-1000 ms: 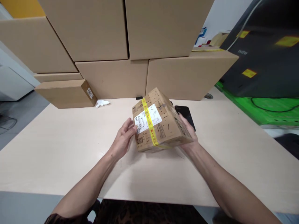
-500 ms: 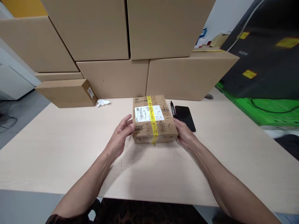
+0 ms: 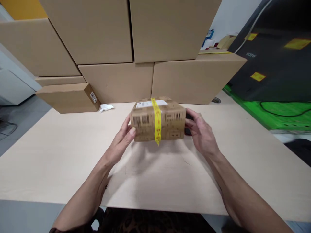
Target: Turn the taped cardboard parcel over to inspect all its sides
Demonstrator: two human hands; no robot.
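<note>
A brown cardboard box [image 3: 145,129] is held between my two hands above the table, its near side tilted up toward me. Yellow tape [image 3: 157,121] runs over its top and down the near side, and a white label [image 3: 145,104] shows on the foreshortened top. My left hand [image 3: 122,139] grips the left side, thumb at the lower front corner. On the right side, the fingers of my right hand [image 3: 200,132] press against the box. Partly hidden behind that hand lies a black phone [image 3: 188,131].
Large cardboard boxes [image 3: 116,82] are stacked along the back of the table [image 3: 60,161]. A smaller closed box [image 3: 70,98] and a crumpled white tissue [image 3: 106,107] sit at the back left. At right stands a dark case [image 3: 272,64] on a green surface [image 3: 274,116].
The box has been lifted and tipped, so its near side now faces me. Both hands rose with it, and the right hand now covers the marker and most of the phone.
</note>
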